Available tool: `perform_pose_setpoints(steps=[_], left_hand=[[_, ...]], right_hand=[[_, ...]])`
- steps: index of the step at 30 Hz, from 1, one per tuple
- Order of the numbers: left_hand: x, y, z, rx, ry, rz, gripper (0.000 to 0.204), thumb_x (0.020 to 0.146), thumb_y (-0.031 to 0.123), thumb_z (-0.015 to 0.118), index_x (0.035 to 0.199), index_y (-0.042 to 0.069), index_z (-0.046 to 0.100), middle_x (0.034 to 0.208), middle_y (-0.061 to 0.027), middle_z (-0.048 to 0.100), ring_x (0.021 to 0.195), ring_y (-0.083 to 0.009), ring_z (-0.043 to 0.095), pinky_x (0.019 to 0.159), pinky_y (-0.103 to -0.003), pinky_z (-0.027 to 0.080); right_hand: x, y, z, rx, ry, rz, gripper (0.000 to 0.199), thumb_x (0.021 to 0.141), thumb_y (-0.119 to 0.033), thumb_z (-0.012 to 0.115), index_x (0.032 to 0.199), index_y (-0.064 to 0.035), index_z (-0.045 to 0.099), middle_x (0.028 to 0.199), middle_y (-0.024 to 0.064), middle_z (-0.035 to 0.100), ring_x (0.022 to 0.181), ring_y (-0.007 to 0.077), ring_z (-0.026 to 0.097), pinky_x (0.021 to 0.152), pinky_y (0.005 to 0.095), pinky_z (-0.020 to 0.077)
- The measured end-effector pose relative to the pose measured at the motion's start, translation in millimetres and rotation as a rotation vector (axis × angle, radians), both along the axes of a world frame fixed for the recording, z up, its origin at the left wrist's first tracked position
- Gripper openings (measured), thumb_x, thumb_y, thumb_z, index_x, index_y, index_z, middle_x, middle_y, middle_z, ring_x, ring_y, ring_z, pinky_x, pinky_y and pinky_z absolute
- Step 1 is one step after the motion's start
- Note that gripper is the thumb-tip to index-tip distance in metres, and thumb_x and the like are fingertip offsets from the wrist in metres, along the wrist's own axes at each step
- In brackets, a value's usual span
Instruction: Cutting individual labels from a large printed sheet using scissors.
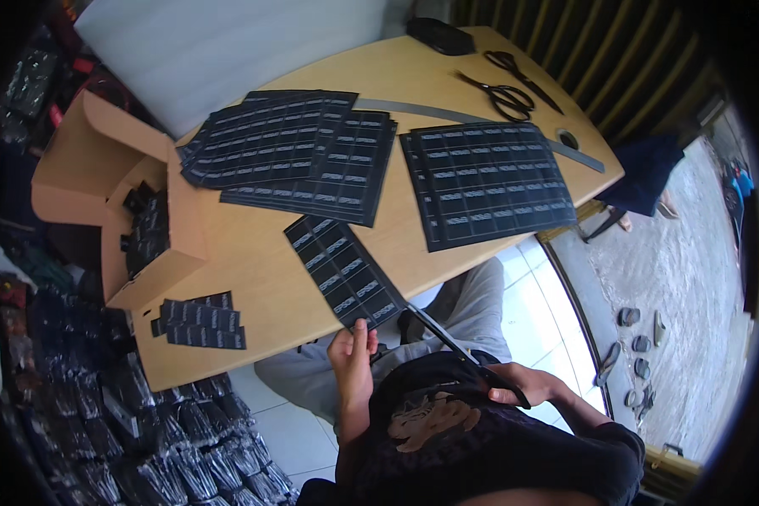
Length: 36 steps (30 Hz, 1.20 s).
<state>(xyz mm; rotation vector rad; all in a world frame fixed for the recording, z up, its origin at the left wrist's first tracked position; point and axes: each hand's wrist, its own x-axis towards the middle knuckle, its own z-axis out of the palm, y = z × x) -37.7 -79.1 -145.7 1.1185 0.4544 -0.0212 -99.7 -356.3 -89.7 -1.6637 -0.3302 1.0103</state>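
Observation:
Between thumb and fingers, my left hand (354, 358) grips the near end of a black label strip (341, 266) printed with rows of white-lettered rectangles. The strip's far end rests over the table. My right hand (519, 384) is closed round the handles of a pair of scissors (447, 331), whose blades reach the strip's right edge near my left hand. Beyond the strip lie overlapping black label sheets (270, 139), and another stack of label sheets (489, 181) is to the right. Small cut label pieces (201, 320) lie at the table's near left.
An open cardboard box (185, 211) holding black pieces stands at the table's left. Two more pairs of scissors (506, 97), a metal ruler (422, 108) and a black pouch (440, 36) lie at the back. Plastic-wrapped dark packages (169, 438) cover the floor at left.

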Motion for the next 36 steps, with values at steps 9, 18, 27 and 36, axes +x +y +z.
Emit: perform_pose_setpoints(steps=[9, 18, 27, 36], left_hand=[[-6, 9, -7, 0.026, -0.104, -0.151, 0.017, 0.091, 0.020, 0.058, 0.095, 0.003, 0.060, 0.085, -0.0021, 0.059, 0.072, -0.0074, 0.053, 0.063, -0.020, 0.042], [-6, 3, 0, 0.059, -0.024, -0.077, 0.018, 0.090, 0.022, 0.060, 0.092, 0.004, 0.061, 0.082, -0.0005, 0.060, 0.070, -0.0060, 0.053, 0.062, -0.019, 0.042], [-5, -3, 0, 0.169, -0.067, 0.000, 0.019, 0.090, 0.020, 0.059, 0.082, 0.002, 0.059, 0.069, -0.0028, 0.059, 0.058, -0.0062, 0.050, 0.052, -0.019, 0.036], [-3, -5, 2, 0.118, -0.099, -0.018, 0.012, 0.088, 0.011, 0.060, 0.087, -0.001, 0.061, 0.071, -0.0027, 0.060, 0.057, -0.0072, 0.054, 0.048, -0.019, 0.036]], right_hand=[[-20, 4, -19, -0.057, 0.077, -0.031, 0.075, 0.086, -0.063, 0.042, 0.116, 0.0057, 0.050, 0.103, 0.0200, 0.059, 0.099, 0.0288, 0.055, 0.085, 0.0385, 0.0418], [-17, 20, -19, -0.151, 0.113, 0.016, 0.084, 0.084, -0.068, 0.039, 0.118, 0.0083, 0.049, 0.108, 0.0232, 0.058, 0.104, 0.0320, 0.055, 0.088, 0.0398, 0.0418], [-11, 36, -22, -0.126, 0.031, -0.068, 0.081, 0.084, -0.067, 0.042, 0.115, 0.0068, 0.052, 0.103, 0.0218, 0.060, 0.100, 0.0315, 0.056, 0.086, 0.0393, 0.0425], [-9, 41, -20, -0.126, 0.002, -0.073, 0.071, 0.085, -0.062, 0.045, 0.104, 0.0060, 0.055, 0.089, 0.0191, 0.060, 0.087, 0.0286, 0.058, 0.078, 0.0390, 0.0437]])
